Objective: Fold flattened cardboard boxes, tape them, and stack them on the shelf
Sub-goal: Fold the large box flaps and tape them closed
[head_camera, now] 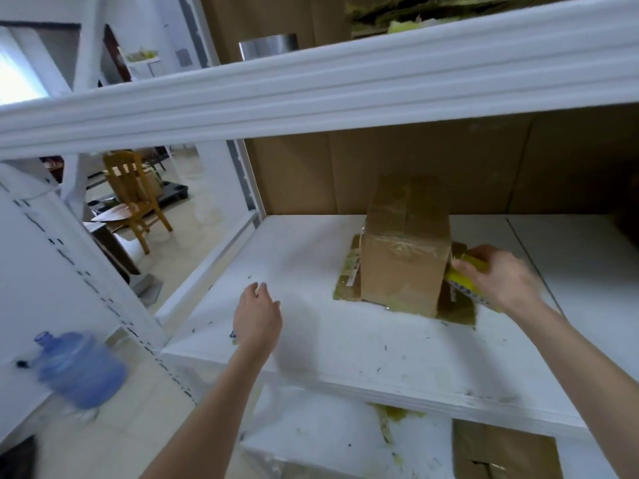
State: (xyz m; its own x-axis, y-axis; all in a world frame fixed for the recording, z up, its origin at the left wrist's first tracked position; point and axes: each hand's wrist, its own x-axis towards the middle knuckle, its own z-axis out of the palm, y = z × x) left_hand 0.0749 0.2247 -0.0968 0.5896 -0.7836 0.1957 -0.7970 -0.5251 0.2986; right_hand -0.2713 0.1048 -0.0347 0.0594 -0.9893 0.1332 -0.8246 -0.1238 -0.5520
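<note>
A small taped cardboard box (406, 247) stands on the white middle shelf (345, 340), with its bottom flaps spread flat around its base. My right hand (501, 274) grips a yellow tape dispenser (465, 281) held against the box's right side. My left hand (257, 316) hovers over the shelf to the left of the box, fingers relaxed and holding nothing.
A white shelf beam (311, 88) crosses above; brown cardboard lines the back wall (449, 167). A lower shelf holds another cardboard box (501, 451). A blue water jug (79, 368) stands on the floor at left, and a wooden chair (135, 198) stands beyond.
</note>
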